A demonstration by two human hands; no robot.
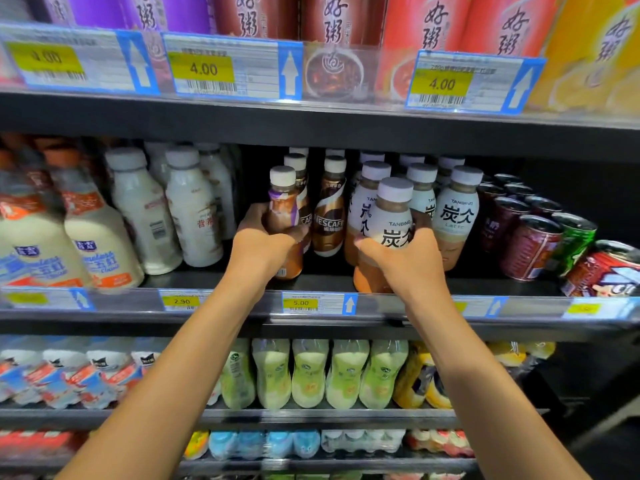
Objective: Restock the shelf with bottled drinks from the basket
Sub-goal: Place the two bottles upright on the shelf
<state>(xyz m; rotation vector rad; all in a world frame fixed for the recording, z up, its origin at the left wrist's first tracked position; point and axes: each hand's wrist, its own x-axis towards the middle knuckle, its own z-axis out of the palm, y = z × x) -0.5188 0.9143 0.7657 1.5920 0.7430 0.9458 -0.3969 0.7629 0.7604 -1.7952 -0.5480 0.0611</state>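
Shelving, we judge: left hand (264, 244) grips the coffee bottle (282, 202), right hand (407, 263) the latte bottle (393, 216) (both wrapped tight); next, release.

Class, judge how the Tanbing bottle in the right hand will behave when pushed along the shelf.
Probably tips rather than slides: the Tanbing bottle is tall and narrow. Likely heavy for its size, as liquid shows up to the neck. Its smooth label may slip.
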